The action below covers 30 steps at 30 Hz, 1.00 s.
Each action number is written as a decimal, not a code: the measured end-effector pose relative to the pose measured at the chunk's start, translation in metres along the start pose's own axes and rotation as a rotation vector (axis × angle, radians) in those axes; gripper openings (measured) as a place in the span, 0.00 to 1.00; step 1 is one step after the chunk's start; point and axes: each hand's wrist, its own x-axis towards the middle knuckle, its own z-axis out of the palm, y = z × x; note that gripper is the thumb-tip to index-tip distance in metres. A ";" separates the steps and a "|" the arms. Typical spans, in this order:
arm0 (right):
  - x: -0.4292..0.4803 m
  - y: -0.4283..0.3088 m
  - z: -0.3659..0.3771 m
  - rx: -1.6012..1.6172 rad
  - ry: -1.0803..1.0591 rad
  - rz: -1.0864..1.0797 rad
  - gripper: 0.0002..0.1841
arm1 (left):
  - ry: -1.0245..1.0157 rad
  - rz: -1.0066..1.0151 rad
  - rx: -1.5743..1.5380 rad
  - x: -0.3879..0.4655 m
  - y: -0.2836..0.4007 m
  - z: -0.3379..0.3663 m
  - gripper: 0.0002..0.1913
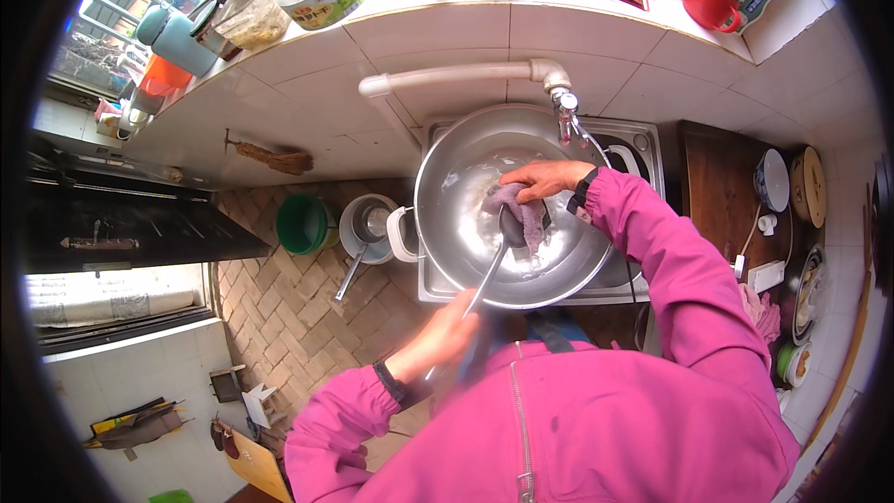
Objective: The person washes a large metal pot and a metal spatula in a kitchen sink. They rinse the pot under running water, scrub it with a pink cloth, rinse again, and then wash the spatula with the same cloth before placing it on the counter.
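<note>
A large two-handled metal wok with some water in it rests on a stainless steel sink. My left hand grips the long metal handle of a ladle, whose dark bowl is down inside the wok. Over the wok, my right hand holds a wet purple cloth against the ladle's bowl. The cloth drapes past the bowl's right side and hides part of it.
A metal tap on a white pipe hangs above the wok's back rim. On the brick floor to the left stand a green bucket and a pail holding a long-handled dipper. A wooden board lies to the right.
</note>
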 end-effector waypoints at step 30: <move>0.063 0.067 0.141 1.203 0.981 -0.195 0.14 | 0.079 -0.002 -0.366 0.019 -0.007 -0.001 0.19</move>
